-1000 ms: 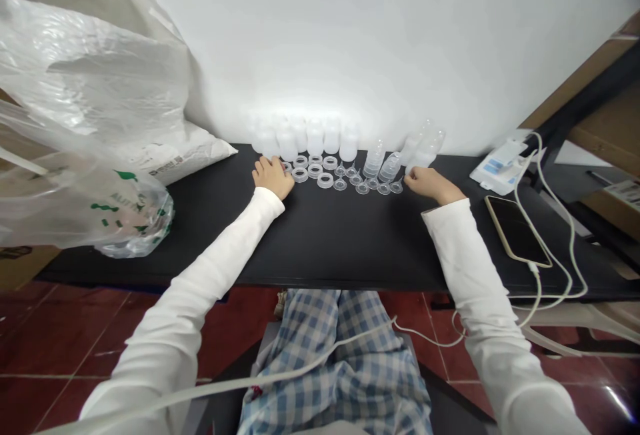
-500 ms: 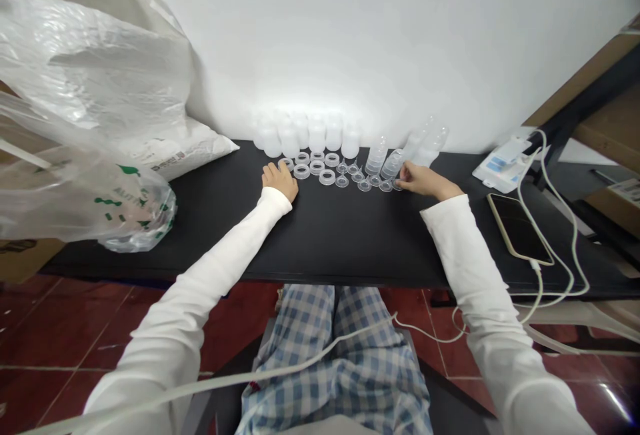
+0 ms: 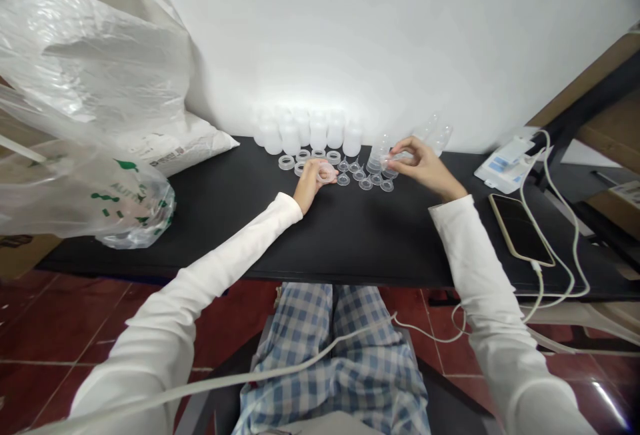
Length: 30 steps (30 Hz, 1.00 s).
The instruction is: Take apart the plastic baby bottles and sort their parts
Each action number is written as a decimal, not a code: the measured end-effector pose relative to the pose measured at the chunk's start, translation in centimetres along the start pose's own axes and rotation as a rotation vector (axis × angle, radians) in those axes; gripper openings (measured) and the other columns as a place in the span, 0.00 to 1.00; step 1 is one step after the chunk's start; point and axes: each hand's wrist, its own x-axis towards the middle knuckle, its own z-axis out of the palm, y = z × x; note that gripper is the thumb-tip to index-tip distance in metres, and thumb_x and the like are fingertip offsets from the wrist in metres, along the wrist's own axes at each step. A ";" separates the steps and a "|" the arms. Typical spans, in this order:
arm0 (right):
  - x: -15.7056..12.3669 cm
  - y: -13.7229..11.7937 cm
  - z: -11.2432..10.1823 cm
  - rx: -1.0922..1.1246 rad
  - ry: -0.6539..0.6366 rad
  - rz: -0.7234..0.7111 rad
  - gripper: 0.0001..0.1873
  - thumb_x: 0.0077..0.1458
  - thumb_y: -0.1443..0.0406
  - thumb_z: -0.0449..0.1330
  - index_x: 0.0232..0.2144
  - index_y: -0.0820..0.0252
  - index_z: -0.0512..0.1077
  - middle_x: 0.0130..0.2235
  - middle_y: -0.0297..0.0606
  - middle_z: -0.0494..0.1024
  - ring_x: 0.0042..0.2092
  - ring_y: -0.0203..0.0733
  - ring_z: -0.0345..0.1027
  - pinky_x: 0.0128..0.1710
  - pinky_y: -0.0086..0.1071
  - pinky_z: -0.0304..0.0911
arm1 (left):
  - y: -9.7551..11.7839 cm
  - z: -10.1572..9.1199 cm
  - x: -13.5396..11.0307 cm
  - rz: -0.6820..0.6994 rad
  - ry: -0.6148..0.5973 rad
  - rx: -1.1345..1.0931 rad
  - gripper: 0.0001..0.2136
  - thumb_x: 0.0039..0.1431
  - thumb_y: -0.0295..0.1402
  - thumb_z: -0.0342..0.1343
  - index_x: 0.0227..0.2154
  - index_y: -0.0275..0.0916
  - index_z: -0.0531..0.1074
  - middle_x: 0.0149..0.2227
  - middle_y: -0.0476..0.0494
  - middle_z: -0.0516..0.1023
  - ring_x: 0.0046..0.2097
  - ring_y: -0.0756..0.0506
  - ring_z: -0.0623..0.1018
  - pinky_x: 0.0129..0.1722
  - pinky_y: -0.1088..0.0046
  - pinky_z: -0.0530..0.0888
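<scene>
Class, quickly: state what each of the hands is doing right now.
Left hand: closed, holding a clear ring.
Right hand: closed, holding a clear piece.

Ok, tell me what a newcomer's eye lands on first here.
A big crumpled plastic bag billows over the left end of the black table. Frosted bottles stand in a row along the wall. In front of them, the left hand holds a clear ring and the right hand pinches a clear piece.
</scene>
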 end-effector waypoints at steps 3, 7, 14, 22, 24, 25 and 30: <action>0.0 0.4 4.4 0.204 -0.087 0.007 0.27 0.44 0.49 0.73 0.38 0.52 0.65 0.43 0.34 0.73 0.43 0.41 0.75 0.45 0.41 0.76 | 0.1 0.6 -0.2 -0.131 -0.068 -0.113 0.19 0.68 0.52 0.46 0.42 0.39 0.67 0.41 0.38 0.81 0.43 0.43 0.82 0.43 0.64 0.78; -0.3 2.0 9.0 0.287 -0.128 -0.034 0.28 0.44 0.47 0.73 0.37 0.53 0.65 0.42 0.34 0.71 0.43 0.39 0.73 0.44 0.36 0.74 | 0.1 0.3 -0.1 -0.175 -0.078 -0.061 0.20 0.64 0.53 0.53 0.41 0.39 0.68 0.45 0.38 0.81 0.39 0.46 0.81 0.32 0.71 0.75; -1.0 3.0 11.0 0.199 -0.021 -0.105 0.27 0.50 0.44 0.68 0.41 0.51 0.63 0.41 0.35 0.74 0.42 0.40 0.72 0.40 0.34 0.70 | -0.5 -0.9 1.0 -0.182 -0.132 -0.158 0.15 0.59 0.44 0.63 0.38 0.39 0.69 0.47 0.42 0.79 0.45 0.47 0.81 0.48 0.65 0.77; -0.9 3.1 11.0 0.054 0.133 -0.124 0.24 0.51 0.42 0.66 0.35 0.53 0.69 0.35 0.34 0.75 0.33 0.38 0.68 0.38 0.35 0.68 | 0.2 -0.8 0.4 -0.206 -0.201 -0.243 0.11 0.59 0.40 0.64 0.35 0.39 0.71 0.44 0.45 0.81 0.52 0.45 0.81 0.64 0.57 0.70; -0.9 3.1 10.9 0.023 0.167 -0.139 0.23 0.51 0.43 0.67 0.34 0.54 0.71 0.32 0.33 0.74 0.32 0.38 0.66 0.37 0.35 0.67 | 0.4 -0.6 0.2 -0.226 -0.250 -0.245 0.11 0.60 0.40 0.63 0.35 0.39 0.72 0.44 0.44 0.81 0.51 0.44 0.81 0.64 0.56 0.71; -0.9 3.0 10.8 0.010 0.182 -0.156 0.23 0.52 0.44 0.67 0.33 0.54 0.72 0.32 0.33 0.74 0.32 0.38 0.66 0.36 0.35 0.66 | 0.6 -0.5 0.1 -0.245 -0.279 -0.248 0.11 0.60 0.41 0.63 0.36 0.39 0.73 0.43 0.44 0.82 0.50 0.44 0.82 0.63 0.56 0.71; -0.9 3.2 10.9 -0.068 0.230 -0.295 0.17 0.56 0.49 0.66 0.35 0.55 0.76 0.34 0.36 0.75 0.34 0.39 0.68 0.37 0.35 0.68 | 1.0 -0.2 -0.2 -0.310 -0.334 -0.269 0.15 0.63 0.43 0.61 0.44 0.37 0.74 0.37 0.42 0.83 0.44 0.44 0.85 0.61 0.56 0.74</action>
